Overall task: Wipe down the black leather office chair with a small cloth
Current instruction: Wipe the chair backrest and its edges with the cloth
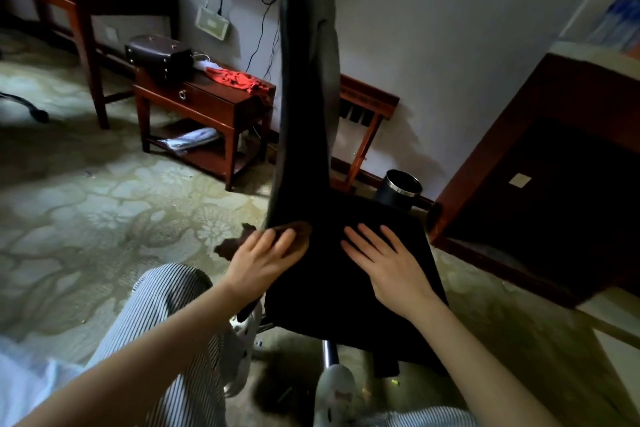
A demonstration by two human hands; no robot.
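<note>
Black leather office chair (332, 211) stands on the patterned carpet (121, 201) right in front of the seated person, its backrest (304, 97) upright and edge-on to the camera. The left hand (266, 260) presses a small brown cloth (230, 248) against the left edge of the seat (329, 295), at the foot of the backrest, fingers (287, 239) stretched flat over it rather than gripping. The right hand (384, 263) lies open on the seat, palm down, holding nothing, likely steadying the swivel. For a good pass, keep the cloth flat, overlap the strokes, and work into the seam where dust probably gathers.
</note>
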